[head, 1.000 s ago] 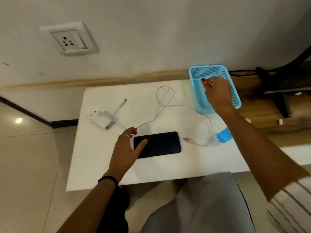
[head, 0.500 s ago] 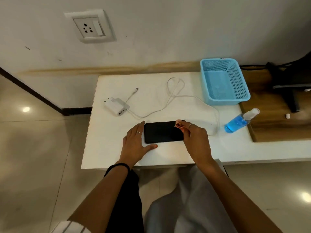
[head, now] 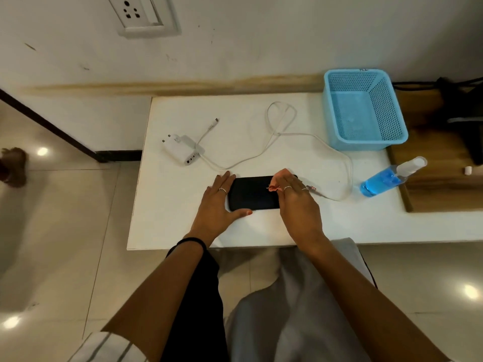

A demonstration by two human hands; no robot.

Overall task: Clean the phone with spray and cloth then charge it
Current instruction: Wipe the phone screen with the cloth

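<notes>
A black phone (head: 253,193) lies flat, lengthwise, near the front of the white table (head: 177,212). My left hand (head: 215,205) rests at its left end, fingers straight along the far edge and thumb along the near edge. My right hand (head: 298,205) covers the phone's right end and holds a small pink cloth (head: 280,176) against the screen; the cloth peeks out past the fingertips. A blue spray bottle (head: 386,178) lies on its side at the table's right edge. The white charger (head: 180,150) and its looping cable (head: 282,134) lie behind the phone.
A light blue mesh basket (head: 366,146) stands at the table's back right. A wall socket (head: 141,14) sits high on the wall at the left. One cable plug (head: 312,189) lies just right of my right hand. Dark stand legs are at the far right.
My right hand came from the basket with the cloth and now has it down on the phone's right end. My left hand shifted slightly on the left end. The camera tilted down.
</notes>
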